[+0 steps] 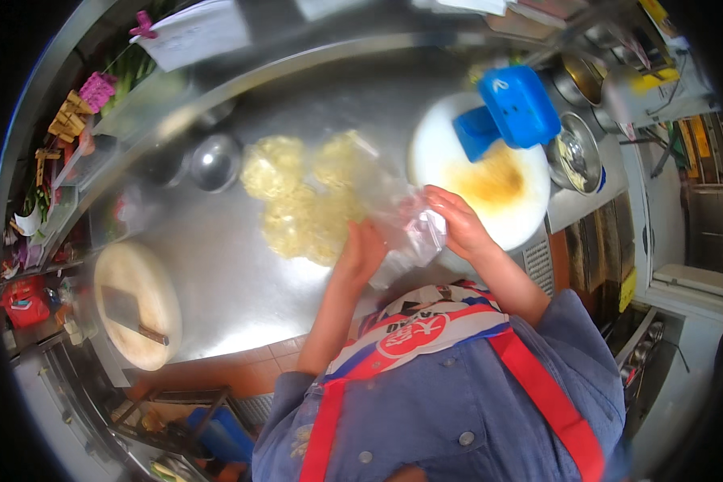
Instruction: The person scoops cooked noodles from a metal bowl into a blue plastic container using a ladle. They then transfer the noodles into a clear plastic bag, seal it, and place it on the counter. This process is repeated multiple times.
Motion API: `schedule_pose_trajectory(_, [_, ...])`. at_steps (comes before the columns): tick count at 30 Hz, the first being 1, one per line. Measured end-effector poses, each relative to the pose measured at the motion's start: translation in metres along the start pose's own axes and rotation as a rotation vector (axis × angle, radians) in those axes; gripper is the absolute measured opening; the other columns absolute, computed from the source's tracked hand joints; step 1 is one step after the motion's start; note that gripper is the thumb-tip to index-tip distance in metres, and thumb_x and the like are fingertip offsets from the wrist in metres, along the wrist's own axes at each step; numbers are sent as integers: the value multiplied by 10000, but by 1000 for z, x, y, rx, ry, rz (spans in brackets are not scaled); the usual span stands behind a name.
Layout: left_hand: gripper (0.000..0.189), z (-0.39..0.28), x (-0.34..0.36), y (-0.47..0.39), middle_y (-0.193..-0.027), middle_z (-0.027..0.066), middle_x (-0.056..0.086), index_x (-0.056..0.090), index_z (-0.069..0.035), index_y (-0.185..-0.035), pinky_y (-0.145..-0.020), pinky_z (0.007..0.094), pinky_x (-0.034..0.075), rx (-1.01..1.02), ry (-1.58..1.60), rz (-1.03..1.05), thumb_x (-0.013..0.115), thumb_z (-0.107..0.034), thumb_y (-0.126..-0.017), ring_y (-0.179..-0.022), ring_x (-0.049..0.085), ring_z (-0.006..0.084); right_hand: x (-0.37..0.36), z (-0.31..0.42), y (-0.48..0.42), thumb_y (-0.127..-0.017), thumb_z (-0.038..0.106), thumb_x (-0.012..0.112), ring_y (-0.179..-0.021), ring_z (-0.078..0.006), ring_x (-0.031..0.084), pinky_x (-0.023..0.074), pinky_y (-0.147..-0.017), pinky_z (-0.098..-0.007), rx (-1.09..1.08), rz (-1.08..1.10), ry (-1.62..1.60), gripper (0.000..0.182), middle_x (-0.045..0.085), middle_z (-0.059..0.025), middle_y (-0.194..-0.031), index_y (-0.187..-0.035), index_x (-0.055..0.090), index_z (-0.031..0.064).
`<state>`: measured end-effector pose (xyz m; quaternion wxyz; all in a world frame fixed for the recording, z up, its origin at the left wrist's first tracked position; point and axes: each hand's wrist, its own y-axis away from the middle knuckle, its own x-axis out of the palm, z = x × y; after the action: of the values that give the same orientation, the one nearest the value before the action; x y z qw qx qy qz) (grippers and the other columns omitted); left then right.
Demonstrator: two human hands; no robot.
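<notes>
A crumpled clear plastic bag (pixel 419 232) is gripped in my right hand (pixel 461 223), beside the round white board. My left hand (pixel 363 253) is curled at the near edge of the bag, its fingertips mostly hidden. Just beyond and left of it lie several portions of pale yellow food (pixel 274 165), perhaps noodles or shreds, with a plastic sheen over them. They rest flat on the steel worktop (pixel 229 271). Motion blur softens the bag and the portions near my hands.
The white board (pixel 425 144) bears a brown stain and blue plastic containers (pixel 521 105). A cleaver (pixel 123 307) lies on a round chopping board (pixel 162 277) at left. Metal bowls (pixel 215 162) stand behind the portions; another bowl (pixel 584 141) stands at right.
</notes>
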<state>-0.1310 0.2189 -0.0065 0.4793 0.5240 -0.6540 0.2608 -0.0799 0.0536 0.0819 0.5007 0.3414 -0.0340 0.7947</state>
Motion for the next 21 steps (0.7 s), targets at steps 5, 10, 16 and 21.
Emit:
schedule_pose_trajectory(5, [390,25,26,-11,-976,55,543,445,-26,-1132,-665,258,423,135,-324,-493,517,-270,-836,-764,512,111,-49,-2,30,-813,95,538,-839,-78,505,386,-762,-204,-60,-128,446,122,579,-17,-865,-897,569,12])
schedule_pose_trajectory(10, [296,67,71,-30,-822,-7,520,478,-34,-1056,-642,208,381,444,-434,-583,579,-130,-795,-730,480,79,-107,9,49,-752,59,605,-766,-68,497,384,-694,-197,-56,-156,424,81,555,9,-796,-801,548,31])
schedule_pose_trajectory(16, [371,153,149,-54,-876,44,532,483,6,-1024,-697,226,388,811,-1290,-745,649,-24,-693,-792,482,100,-186,37,67,-724,70,632,-709,-67,490,383,-631,-202,-224,2,458,131,531,1,-731,-736,505,41])
schedule_pose_trajectory(21, [78,235,177,-103,-718,24,561,567,-2,-837,-578,204,410,471,-643,-646,582,-16,-762,-625,505,90,-224,79,102,-729,74,612,-736,-81,486,405,-672,-229,-319,75,572,128,514,-13,-760,-781,497,49])
